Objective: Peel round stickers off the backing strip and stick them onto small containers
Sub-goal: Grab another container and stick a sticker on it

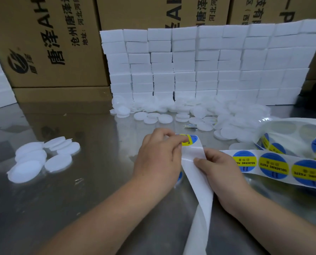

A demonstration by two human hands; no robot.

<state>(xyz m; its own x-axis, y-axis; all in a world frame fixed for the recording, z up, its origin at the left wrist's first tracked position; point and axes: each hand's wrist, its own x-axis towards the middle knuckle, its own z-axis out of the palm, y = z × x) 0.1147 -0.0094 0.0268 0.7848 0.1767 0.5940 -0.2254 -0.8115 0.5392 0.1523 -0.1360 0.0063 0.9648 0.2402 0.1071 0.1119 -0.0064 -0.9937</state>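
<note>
Head view: the left grip (159, 155) pinches a round sticker (190, 140) at the fold of the backing strip (197, 183). The right grip (220, 171) clamps that strip, probably keeping it taut so the sticker lifts. White containers (35, 159) lie close on the table (80, 199).

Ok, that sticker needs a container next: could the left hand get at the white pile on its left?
Probably yes: bare table lies between the left hand and the pile, though its fingers pinch the sticker.
</note>
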